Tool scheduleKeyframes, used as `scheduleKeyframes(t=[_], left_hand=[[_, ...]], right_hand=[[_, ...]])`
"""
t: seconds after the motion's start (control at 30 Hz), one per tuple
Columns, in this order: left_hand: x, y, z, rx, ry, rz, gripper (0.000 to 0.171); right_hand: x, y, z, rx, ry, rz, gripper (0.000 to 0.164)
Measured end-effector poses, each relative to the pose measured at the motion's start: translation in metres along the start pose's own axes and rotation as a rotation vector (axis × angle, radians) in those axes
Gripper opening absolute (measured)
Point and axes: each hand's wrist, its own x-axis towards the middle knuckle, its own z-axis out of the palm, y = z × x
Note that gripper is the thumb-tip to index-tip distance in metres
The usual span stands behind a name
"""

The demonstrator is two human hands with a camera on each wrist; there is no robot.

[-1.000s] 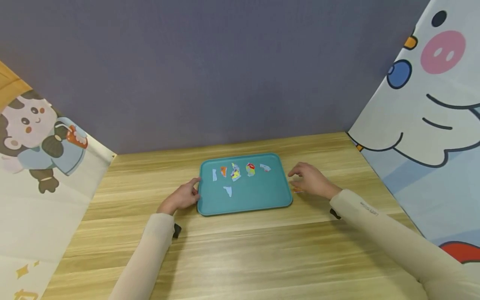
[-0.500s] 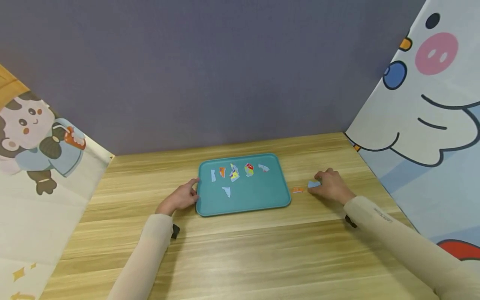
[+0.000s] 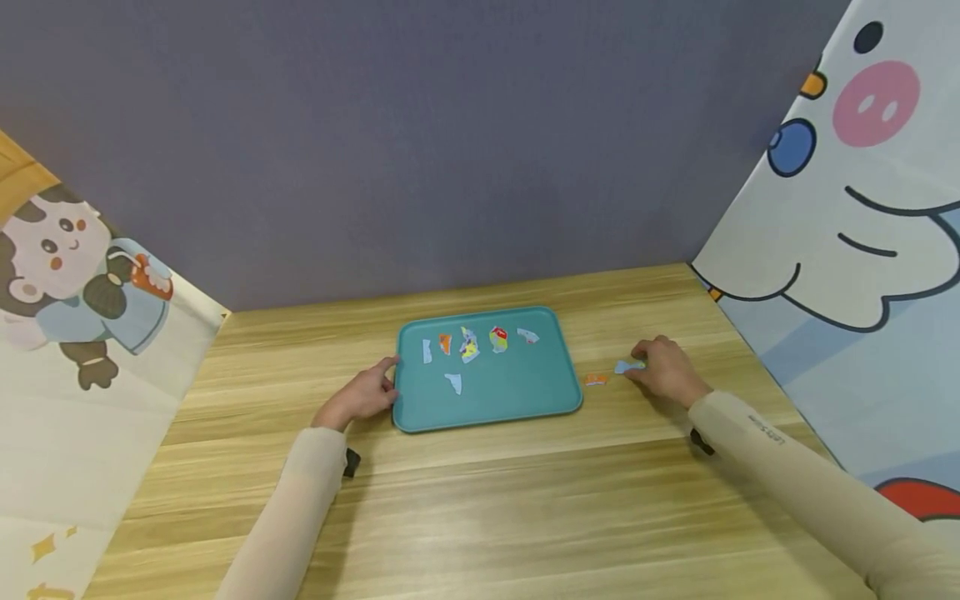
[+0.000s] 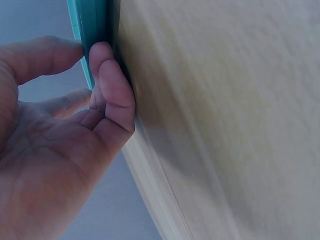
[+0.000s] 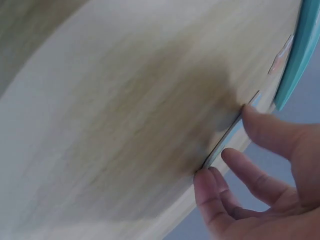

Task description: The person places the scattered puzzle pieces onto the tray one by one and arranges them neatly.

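Observation:
My left hand (image 3: 362,394) holds the left edge of a teal tray (image 3: 517,387). In the left wrist view its thumb meets the tray rim (image 4: 94,22) and the other fingers curl against the side. Right of the tray, my right hand (image 3: 667,372) pinches a flat, irregular light-blue piece (image 3: 624,367) by its edges, close over the wooden table. The right wrist view shows this thin piece (image 5: 233,130) between thumb and fingertips. An orange-and-white piece (image 3: 596,380) lies on the table between the tray and that hand.
Several flat pieces lie in the tray: a yellow-and-grey one (image 3: 469,346), a red-and-green one (image 3: 498,339), an orange one (image 3: 446,343) and pale ones. A grey partition (image 3: 465,150) stands behind the wooden table (image 3: 480,517), with cartoon-printed panels on both sides.
My right hand has moved right from beside the tray, uncovering the orange piece. The light-blue piece in its fingers has turned slightly. My left hand stays at the tray.

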Motion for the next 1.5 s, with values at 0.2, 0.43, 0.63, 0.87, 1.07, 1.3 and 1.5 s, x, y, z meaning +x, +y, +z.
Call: scheduleKeyframes(t=[0.2, 0.43, 0.63, 0.87, 1.07, 1.3, 1.5], left_hand=[[0.000, 0.000, 0.000, 0.007, 0.007, 0.005, 0.065], [-0.001, 0.000, 0.000, -0.002, 0.000, 0.002, 0.065], [-0.001, 0.001, -0.001, -0.009, -0.004, -0.014, 0.066], [0.000, 0.001, 0.000, -0.011, -0.010, -0.028, 0.066], [0.000, 0.002, -0.001, -0.012, -0.011, -0.024, 0.066], [0.000, 0.002, -0.001, -0.008, -0.008, -0.025, 0.066], [-0.001, 0.003, -0.002, -0.006, -0.007, -0.022, 0.066]], right_hand=[[0.003, -0.003, 0.000, 0.014, -0.026, 0.004, 0.030], [0.007, -0.005, 0.005, 0.066, -0.035, -0.074, 0.032], [0.008, -0.010, 0.008, 0.083, -0.042, -0.096, 0.045], [0.009, -0.011, 0.008, 0.046, -0.036, -0.083, 0.052], [0.011, -0.013, 0.004, 0.005, -0.064, -0.073, 0.058], [0.011, -0.020, 0.000, 0.000, -0.119, -0.072, 0.055], [0.007, -0.017, -0.002, -0.041, -0.128, -0.129, 0.055]])
